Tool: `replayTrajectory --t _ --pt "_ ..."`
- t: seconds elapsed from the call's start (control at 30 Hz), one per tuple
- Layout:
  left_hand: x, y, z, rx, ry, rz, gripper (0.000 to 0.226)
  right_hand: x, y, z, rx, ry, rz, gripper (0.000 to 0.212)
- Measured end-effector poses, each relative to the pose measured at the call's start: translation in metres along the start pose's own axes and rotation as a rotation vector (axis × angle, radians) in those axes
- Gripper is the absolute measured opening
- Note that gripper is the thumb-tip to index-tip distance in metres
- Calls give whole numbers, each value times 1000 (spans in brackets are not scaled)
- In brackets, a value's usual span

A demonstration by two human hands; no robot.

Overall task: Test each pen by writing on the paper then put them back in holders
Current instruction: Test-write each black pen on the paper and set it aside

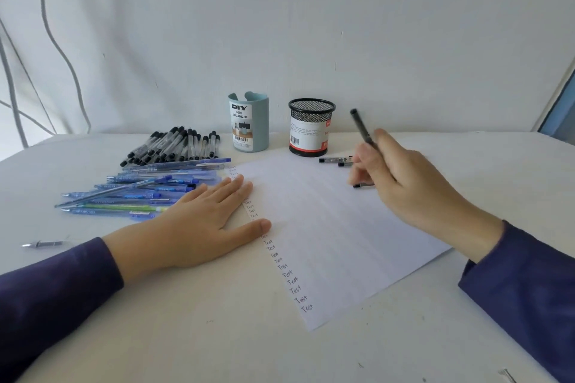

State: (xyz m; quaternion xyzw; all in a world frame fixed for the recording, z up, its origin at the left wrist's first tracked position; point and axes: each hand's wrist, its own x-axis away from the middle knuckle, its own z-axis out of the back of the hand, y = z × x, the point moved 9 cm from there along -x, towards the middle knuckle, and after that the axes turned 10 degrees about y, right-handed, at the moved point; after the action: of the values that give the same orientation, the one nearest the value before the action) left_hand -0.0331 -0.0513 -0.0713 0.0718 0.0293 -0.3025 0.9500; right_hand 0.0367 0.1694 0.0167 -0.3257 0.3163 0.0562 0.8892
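My right hand (pixel 401 177) grips a black pen (pixel 361 127), tilted over the paper's (pixel 336 242) far right part. My left hand (pixel 199 221) lies flat on its left edge. The blue holder (pixel 249 124) and mesh holder (pixel 311 127) stand behind; I cannot tell their contents. Pen piles (pixel 161 165) crowd the left.

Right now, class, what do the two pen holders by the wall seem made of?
Black holder: likely metal wire mesh, dark finish; light shows through its woven rim. Blue-grey holder: probably matte plastic, smooth and opaque, though painted metal is possible.
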Motion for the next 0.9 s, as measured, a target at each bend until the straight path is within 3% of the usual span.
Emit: replayTrajectory --t 0.1,0.2,0.3,0.37,0.5,0.63,0.73,0.8,0.9 --pt "0 2 2 -3 -5 4 105 1 2 -12 0 -93 93 32" --pt "1 3 2 -16 -24 10 93 10 11 -36 92 -244 160 47" --pt "2 5 3 -20 -30 10 91 17 7 -51 207 -273 319 49" --pt "2 5 3 -15 -31 14 90 18 11 -57 233 -288 324 56" --pt "1 5 4 -8 -10 11 90 23 23 -68 303 -366 330 50" --pt "-1 4 7 -28 30 0 95 15 36 -69 421 -432 238 72" --pt "-9 8 26 -105 178 -56 107 -10 53 -37 432 -233 212 59" --pt "-15 26 37 -16 275 -140 96 -22 74 -17 594 -203 200 36" --pt "-25 61 35 182 315 -239 70 -29 92 -4 692 -240 182 29"
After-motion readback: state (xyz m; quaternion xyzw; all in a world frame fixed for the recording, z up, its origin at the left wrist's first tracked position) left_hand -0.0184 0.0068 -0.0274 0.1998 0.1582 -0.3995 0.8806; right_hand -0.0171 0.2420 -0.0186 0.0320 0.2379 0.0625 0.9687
